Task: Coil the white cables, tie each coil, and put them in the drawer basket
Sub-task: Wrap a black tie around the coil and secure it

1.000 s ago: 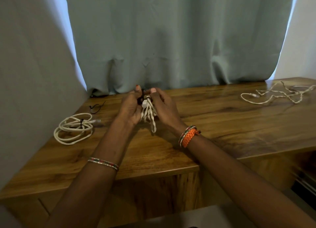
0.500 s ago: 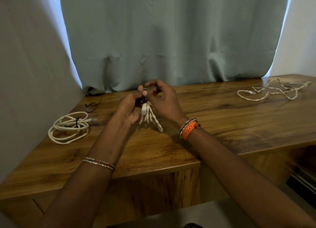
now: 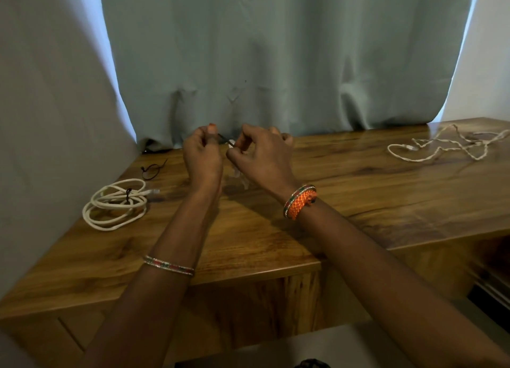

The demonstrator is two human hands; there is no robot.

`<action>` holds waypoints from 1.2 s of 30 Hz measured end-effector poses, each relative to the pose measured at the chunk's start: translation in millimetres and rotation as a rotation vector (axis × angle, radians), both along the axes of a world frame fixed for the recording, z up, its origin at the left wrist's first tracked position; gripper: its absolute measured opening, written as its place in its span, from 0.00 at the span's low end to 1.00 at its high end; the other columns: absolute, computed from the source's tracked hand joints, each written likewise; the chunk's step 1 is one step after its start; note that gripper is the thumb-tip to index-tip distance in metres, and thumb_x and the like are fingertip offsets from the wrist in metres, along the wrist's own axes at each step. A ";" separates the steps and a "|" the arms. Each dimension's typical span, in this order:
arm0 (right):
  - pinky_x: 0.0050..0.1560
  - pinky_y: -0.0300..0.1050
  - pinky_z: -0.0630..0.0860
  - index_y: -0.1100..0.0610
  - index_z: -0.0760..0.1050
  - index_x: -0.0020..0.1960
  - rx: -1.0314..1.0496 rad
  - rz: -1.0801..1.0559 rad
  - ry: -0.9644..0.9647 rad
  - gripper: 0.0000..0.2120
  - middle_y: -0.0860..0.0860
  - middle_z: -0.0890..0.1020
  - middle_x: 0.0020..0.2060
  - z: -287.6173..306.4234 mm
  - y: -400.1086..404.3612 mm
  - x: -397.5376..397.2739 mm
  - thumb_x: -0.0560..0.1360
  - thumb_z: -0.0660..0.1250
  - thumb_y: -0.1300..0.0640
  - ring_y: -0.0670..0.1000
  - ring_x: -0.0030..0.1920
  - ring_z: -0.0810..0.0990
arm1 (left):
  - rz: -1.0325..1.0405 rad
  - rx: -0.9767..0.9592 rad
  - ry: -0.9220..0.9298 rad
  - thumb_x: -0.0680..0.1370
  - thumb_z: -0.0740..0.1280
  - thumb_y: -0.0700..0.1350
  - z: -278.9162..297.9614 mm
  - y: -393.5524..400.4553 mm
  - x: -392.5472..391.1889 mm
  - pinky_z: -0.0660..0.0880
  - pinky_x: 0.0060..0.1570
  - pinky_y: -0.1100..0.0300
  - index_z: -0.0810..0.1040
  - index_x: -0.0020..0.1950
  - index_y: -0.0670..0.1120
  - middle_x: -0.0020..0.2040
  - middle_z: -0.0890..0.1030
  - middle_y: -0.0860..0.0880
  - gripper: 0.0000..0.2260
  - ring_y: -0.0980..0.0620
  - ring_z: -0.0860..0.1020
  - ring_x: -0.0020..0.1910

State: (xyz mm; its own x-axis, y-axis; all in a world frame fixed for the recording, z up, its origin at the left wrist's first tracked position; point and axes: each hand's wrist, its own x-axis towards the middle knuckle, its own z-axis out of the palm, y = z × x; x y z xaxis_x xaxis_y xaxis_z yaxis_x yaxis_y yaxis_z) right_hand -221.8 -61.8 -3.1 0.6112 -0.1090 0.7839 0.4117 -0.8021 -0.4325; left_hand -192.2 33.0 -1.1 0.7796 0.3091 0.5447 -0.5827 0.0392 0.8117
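Pinching a thin dark tie [image 3: 225,140] between them, the left hand [image 3: 202,158] and right hand [image 3: 262,158] hover above the wooden table [image 3: 358,191], fingers curled tight on its two ends. Under the hands, a blurred pale cable bundle [image 3: 238,176] hangs, hard to make out. Over on the left lies a tied white coil [image 3: 116,205], a spare dark tie [image 3: 151,170] just behind it. Far right, a loose white cable [image 3: 447,144] sprawls uncoiled. Grey curtain [image 3: 276,50] behind.
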 end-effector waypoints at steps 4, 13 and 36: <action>0.61 0.57 0.60 0.47 0.70 0.39 -0.058 -0.063 0.061 0.07 0.44 0.79 0.43 -6.6 -9.2 2.9 0.70 0.66 0.46 0.51 0.53 0.73 | -0.098 0.089 -0.083 0.81 0.56 0.36 -4.0 -8.3 -1.7 0.70 0.35 0.72 0.70 0.39 0.46 0.34 0.75 0.52 0.12 0.66 0.73 0.29; 0.58 0.56 0.59 0.50 0.80 0.44 -0.406 -0.379 -0.276 0.07 0.50 0.81 0.45 -14.8 -12.8 7.5 0.67 0.70 0.50 0.56 0.52 0.76 | 0.101 0.479 -0.272 0.76 0.57 0.31 -10.8 -12.0 -14.4 0.63 0.30 0.74 0.68 0.40 0.44 0.31 0.70 0.56 0.09 0.64 0.70 0.29; 0.50 0.48 0.56 0.53 0.80 0.37 -0.524 -0.043 -0.124 0.04 0.49 0.80 0.33 -22.8 -24.9 12.4 0.68 0.66 0.58 0.53 0.44 0.75 | -0.086 0.779 0.359 0.81 0.57 0.43 -10.1 1.3 -10.7 0.62 0.24 0.66 0.71 0.35 0.45 0.30 0.73 0.50 0.14 0.58 0.68 0.26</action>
State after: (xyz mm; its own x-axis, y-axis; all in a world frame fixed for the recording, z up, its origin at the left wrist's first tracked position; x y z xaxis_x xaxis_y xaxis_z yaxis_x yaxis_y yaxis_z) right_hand -209.4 -86.7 -25.8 0.5143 0.2930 0.8060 0.3963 -0.9147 0.0796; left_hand -202.9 34.2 -11.2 0.9488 -0.1183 0.2929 -0.3062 -0.5728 0.7604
